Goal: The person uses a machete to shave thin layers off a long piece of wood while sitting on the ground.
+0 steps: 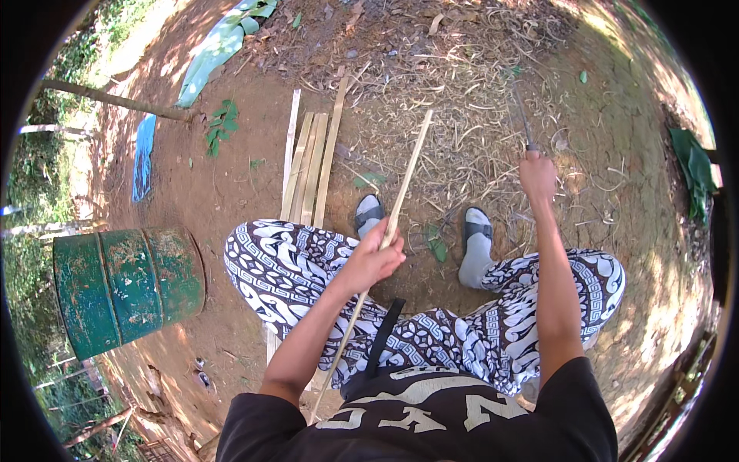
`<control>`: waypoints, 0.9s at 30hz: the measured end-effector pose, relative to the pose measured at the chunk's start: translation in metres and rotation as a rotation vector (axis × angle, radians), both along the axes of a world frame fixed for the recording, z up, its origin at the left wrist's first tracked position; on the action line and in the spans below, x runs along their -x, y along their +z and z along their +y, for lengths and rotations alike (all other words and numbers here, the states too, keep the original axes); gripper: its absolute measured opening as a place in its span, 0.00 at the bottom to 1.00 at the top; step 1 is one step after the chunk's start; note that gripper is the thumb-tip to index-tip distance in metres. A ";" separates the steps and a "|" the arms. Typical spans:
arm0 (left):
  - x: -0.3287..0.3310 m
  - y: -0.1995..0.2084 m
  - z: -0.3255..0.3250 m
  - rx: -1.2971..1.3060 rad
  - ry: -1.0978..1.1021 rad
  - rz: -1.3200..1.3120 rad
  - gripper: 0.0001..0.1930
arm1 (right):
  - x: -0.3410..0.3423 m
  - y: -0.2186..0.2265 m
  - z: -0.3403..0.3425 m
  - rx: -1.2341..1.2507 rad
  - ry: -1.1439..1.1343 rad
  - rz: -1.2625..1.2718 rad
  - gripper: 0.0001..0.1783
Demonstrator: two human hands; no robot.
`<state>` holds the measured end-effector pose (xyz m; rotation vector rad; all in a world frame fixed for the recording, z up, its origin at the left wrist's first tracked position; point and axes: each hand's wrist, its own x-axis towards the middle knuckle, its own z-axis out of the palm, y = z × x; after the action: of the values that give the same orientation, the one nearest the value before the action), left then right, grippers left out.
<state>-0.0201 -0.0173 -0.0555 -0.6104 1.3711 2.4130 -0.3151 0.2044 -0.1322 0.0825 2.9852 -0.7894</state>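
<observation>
Fingers of the left hand [373, 260] close around a long, pale strip [418, 140], which slants up and away beyond the fist and runs back across the patterned trousers [281, 258]. Those of the right hand [537, 177] wrap the handle of a narrow-bladed knife [524, 115], held well apart from the strip. The strip looks like split bamboo: probably light, stiff yet springy, fairly smooth, liable to splinter along its edges; a hold near mid-length should balance it. Slats [312, 165] lie left of the sandals [477, 223], shavings [469, 142] beyond. Farther left is a rusty green drum [132, 286], its contents hidden.
</observation>
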 end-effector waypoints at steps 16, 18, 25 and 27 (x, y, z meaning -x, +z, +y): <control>0.016 0.002 0.005 1.035 -0.013 0.191 0.14 | -0.150 0.069 -0.070 0.172 0.973 0.132 0.06; 0.016 0.010 0.008 1.059 -0.031 0.256 0.14 | -0.146 0.066 -0.068 0.183 0.987 0.215 0.05; 0.013 -0.004 0.005 1.079 0.089 0.093 0.10 | -0.106 0.037 -0.054 -0.080 0.786 0.180 0.04; 0.018 0.003 0.014 1.023 0.088 0.139 0.11 | -0.126 0.049 -0.066 0.072 0.867 0.293 0.04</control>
<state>-0.0383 -0.0029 -0.0526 -0.7156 2.6649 1.6668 -0.1893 0.1383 -0.0828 -1.3155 2.7489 -0.8045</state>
